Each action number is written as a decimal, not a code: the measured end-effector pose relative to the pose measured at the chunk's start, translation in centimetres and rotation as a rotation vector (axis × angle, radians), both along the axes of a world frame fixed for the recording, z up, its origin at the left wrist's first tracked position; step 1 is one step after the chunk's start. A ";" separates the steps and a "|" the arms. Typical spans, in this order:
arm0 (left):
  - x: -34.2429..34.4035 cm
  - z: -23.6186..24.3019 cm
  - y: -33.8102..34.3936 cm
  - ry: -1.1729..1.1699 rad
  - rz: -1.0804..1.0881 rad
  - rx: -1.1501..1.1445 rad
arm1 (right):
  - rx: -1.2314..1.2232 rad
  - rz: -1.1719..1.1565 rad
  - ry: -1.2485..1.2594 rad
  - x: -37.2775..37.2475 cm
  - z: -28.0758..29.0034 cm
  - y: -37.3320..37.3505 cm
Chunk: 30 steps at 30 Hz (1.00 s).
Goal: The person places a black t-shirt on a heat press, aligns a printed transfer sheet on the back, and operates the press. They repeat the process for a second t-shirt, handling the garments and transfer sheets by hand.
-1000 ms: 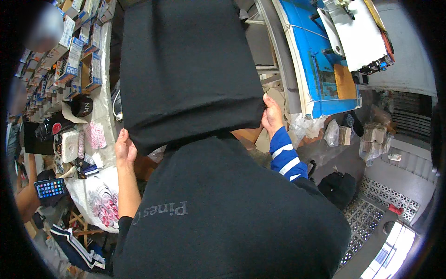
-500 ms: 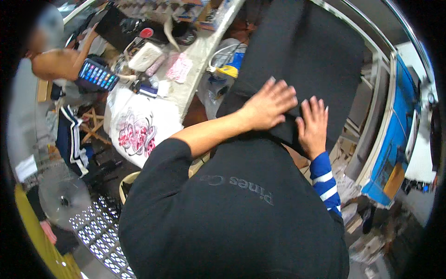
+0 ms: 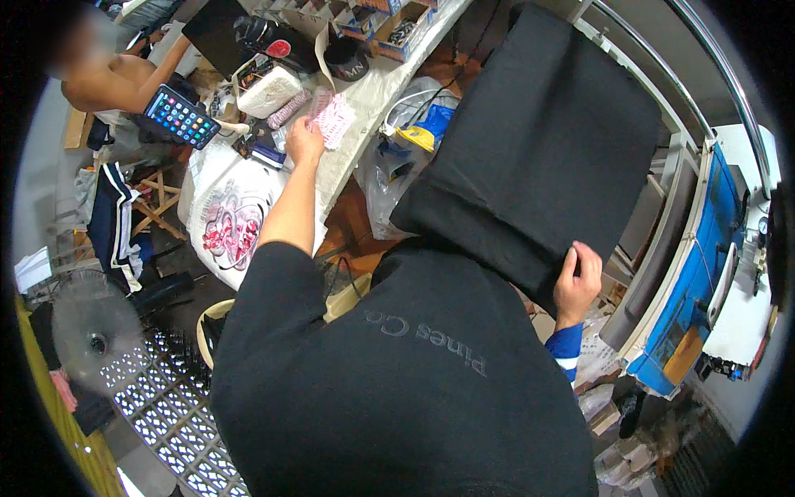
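My left hand [image 3: 305, 141], fingers curled, grips the near end of a pink-and-white printed sheet [image 3: 333, 124] on the cluttered side table [image 3: 373, 112]. Beside it lie a white rectangular pouch [image 3: 269, 95], small dark blue items [image 3: 267, 154] and a white cloth with a pink floral print [image 3: 232, 224]. My right hand [image 3: 580, 273] is closed at the lower right edge of a black cloth [image 3: 530, 149], which lies smooth over a padded board with a crease down its upper part.
Another person [image 3: 108, 83] is at upper left, by a lit phone [image 3: 182, 116]. A fan [image 3: 97, 331] and wooden stand [image 3: 153, 207] are at left. Open boxes [image 3: 397, 29] line the table's back. Steel rails [image 3: 720, 58] and a blue machine [image 3: 671, 306] edge the right.
My left hand has left the black cloth and moved up-left onto the pink sheet. My right hand, flat half a second ago, has slid down and curled at the cloth's edge.
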<state>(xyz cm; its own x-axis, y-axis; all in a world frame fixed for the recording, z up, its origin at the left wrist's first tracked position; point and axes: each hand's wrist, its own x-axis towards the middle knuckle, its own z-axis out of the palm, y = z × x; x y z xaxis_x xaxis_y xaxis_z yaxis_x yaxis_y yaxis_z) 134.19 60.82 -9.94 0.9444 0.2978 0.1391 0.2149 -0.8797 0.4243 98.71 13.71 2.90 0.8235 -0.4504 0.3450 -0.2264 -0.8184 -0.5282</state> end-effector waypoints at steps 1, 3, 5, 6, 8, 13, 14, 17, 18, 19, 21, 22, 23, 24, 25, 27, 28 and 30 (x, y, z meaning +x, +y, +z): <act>0.9 -1.0 0.0 -0.003 0.040 0.084 | 0.004 0.017 0.049 0.7 0.0 -0.4; 1.9 -2.2 -0.2 0.060 0.102 0.142 | -0.047 0.072 0.140 1.4 -0.1 -1.1; 2.1 -2.9 -0.8 0.137 0.139 0.110 | 0.012 0.056 0.137 1.5 -0.5 -1.6; 2.1 -3.2 -1.0 0.149 0.176 0.080 | 0.050 0.045 0.139 1.5 -0.7 -1.7; 2.2 -3.4 -1.0 0.108 0.198 0.138 | 0.070 0.039 0.122 1.5 -1.2 -1.9; 2.7 -4.2 -0.1 0.083 0.234 0.057 | 0.060 0.031 0.101 1.7 -1.8 -2.1; 2.8 -4.2 0.0 0.075 0.240 0.075 | 0.055 0.035 0.103 1.7 -1.8 -2.2; 3.1 -3.6 0.1 0.097 0.260 0.035 | 0.064 0.050 0.102 1.6 -1.6 -2.3; 3.1 -3.3 0.1 0.122 0.270 0.071 | 0.064 0.056 0.098 1.6 -1.5 -2.3; 3.0 -2.8 0.1 0.089 0.245 0.079 | 0.065 0.063 0.094 1.6 -1.5 -2.3; 2.8 -1.9 0.2 0.051 0.209 0.098 | 0.062 0.065 0.092 1.5 -1.5 -2.4; 2.7 -1.4 0.5 0.027 0.225 0.091 | 0.068 0.062 0.095 1.5 -1.5 -2.4; 2.5 -1.0 0.7 -0.004 0.201 -0.019 | 0.065 0.067 0.088 1.5 -1.5 -2.5; 2.4 -0.7 1.1 -0.052 0.167 -0.123 | 0.067 0.068 0.088 1.5 -1.5 -2.5; 2.4 -0.5 1.4 -0.090 0.138 -0.228 | 0.065 0.073 0.087 1.5 -1.5 -2.5; 2.3 -0.2 2.0 -0.116 0.116 -0.132 | 0.065 0.075 0.087 1.4 -1.6 -2.5; 2.2 -0.1 2.1 -0.080 0.118 -0.146 | 0.069 0.070 0.088 1.4 -1.7 -2.5; 2.3 -0.1 1.7 -0.001 0.164 -0.212 | 0.070 0.071 0.090 1.4 -1.7 -2.5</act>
